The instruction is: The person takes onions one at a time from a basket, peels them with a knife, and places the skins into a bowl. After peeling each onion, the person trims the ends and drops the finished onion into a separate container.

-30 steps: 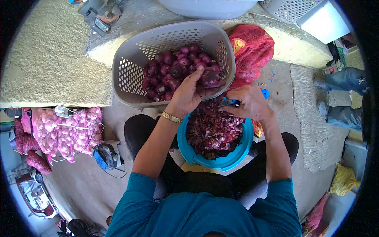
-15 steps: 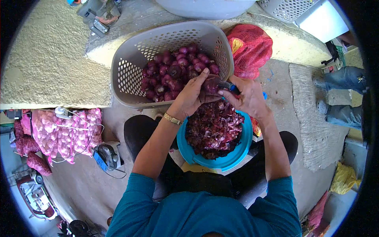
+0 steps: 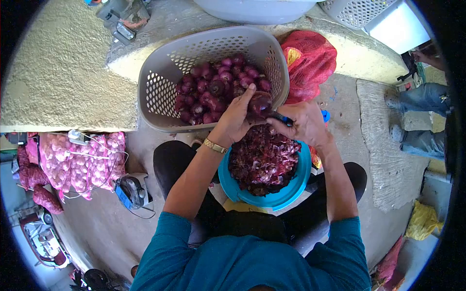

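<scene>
Above the blue tub, my left hand, a watch on its wrist, is closed around a dark red onion. My right hand grips a small knife with a black and blue handle. The knife's front end meets the onion's right side; its blade is mostly hidden. Below both hands, the blue tub holds a heap of red onion skins. Just beyond, a grey-brown perforated basket contains many red onions.
A red mesh sack lies right of the basket. To the left are pink net bags of garlic and a scale-like device. Another person's legs in jeans show at right, beside a grey mat. A pale basin stands at the top.
The onion has turned in my left hand, showing a shinier face. My right hand has shifted slightly, and more of the knife handle shows.
</scene>
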### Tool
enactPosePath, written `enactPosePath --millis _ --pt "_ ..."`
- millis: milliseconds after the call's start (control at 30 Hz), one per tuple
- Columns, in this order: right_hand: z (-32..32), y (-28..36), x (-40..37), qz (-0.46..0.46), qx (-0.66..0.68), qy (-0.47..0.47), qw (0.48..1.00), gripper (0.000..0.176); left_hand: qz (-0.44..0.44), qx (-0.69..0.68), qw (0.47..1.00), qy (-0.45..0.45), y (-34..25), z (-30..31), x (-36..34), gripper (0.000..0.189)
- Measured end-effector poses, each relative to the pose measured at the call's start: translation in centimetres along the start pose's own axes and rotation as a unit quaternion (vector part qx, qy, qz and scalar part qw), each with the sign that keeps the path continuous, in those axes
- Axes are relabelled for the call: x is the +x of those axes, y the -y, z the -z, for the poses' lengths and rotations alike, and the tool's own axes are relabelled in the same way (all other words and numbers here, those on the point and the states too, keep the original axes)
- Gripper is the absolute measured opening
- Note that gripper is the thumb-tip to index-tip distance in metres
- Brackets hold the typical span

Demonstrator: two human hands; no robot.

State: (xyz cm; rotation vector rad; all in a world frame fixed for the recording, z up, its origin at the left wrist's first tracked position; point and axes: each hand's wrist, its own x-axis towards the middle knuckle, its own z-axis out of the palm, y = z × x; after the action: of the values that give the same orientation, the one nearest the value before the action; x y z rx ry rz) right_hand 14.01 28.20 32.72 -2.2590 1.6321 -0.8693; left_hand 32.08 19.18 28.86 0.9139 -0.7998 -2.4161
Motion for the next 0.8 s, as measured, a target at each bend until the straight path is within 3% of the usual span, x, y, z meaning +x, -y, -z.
enactPosePath --millis 133,200,300,600,733,800 --pt "0.3 0.6 -0.3 0.033 0.011 0.033 0.999 0.03 -0.004 -0.07 0.997 0.025 0.1 1.1 0.6 0.04" --pt "0.6 0.6 -0.5 0.029 -0.012 0.14 0.99 0.029 -0.008 -0.121 0.992 0.024 -0.2 0.9 0.3 0.036" --pt "0.8 0.2 -0.9 -0.007 -0.016 0.204 0.979 0.026 -0.024 -0.146 0.988 0.044 -0.1 1.3 0.6 0.03" --pt "-0.4 -0.8 -1.6 0.032 0.011 0.177 0.984 0.027 -0.024 -0.138 0.99 0.027 -0.1 0.3 0.1 0.027" --pt "0.5 0.1 -1.2 0.006 0.029 0.174 0.984 0.025 -0.026 -0.17 0.984 0.038 0.1 0.9 0.6 0.027" --pt "0.2 0.0 -1.3 -0.022 0.013 0.054 0.998 0.027 -0.023 -0.152 0.987 0.04 0.1 0.9 0.7 0.025"
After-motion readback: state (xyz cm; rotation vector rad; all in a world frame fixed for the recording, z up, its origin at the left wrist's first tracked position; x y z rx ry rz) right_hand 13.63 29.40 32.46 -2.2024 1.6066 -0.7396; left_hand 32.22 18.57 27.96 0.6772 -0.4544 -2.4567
